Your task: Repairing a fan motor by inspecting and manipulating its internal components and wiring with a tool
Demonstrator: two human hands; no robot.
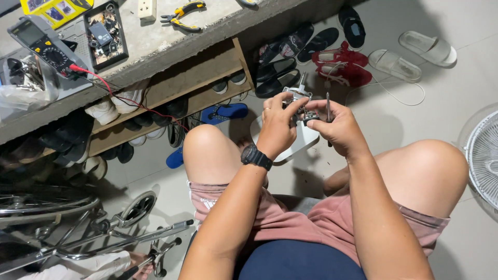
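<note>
I sit with both hands raised above my knees. My left hand, with a black watch on its wrist, pinches a small grey metal part from the left. My right hand grips the same part from the right and also holds a thin screwdriver upright between its fingers. A white cable lies on the floor tiles just beyond the part. What the part is exactly cannot be made out; the fingers hide most of it.
A concrete ledge at upper left carries a multimeter with red lead, pliers, and a tray of parts. Shoes fill the wooden rack and floor. A fan grille stands right; a wheelchair frame lower left.
</note>
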